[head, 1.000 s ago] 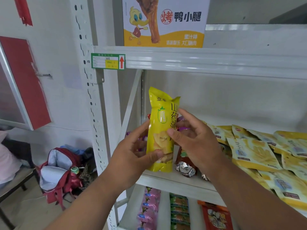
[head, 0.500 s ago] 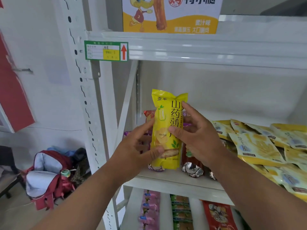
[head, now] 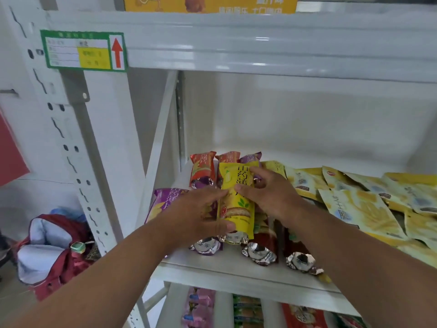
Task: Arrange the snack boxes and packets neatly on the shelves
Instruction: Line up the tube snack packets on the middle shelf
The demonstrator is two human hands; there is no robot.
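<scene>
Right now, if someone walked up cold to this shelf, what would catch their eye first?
Most likely the bright yellow packet at the centre, gripped between the left hand and right hand over a row of red and purple packets on the middle shelf. Next, the loose heap of pale yellow packets on that shelf's right side, and the green label with a red arrow at upper left.

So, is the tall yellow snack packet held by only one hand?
No, the left hand and the right hand both grip the tall yellow snack packet, one on each side.
</scene>
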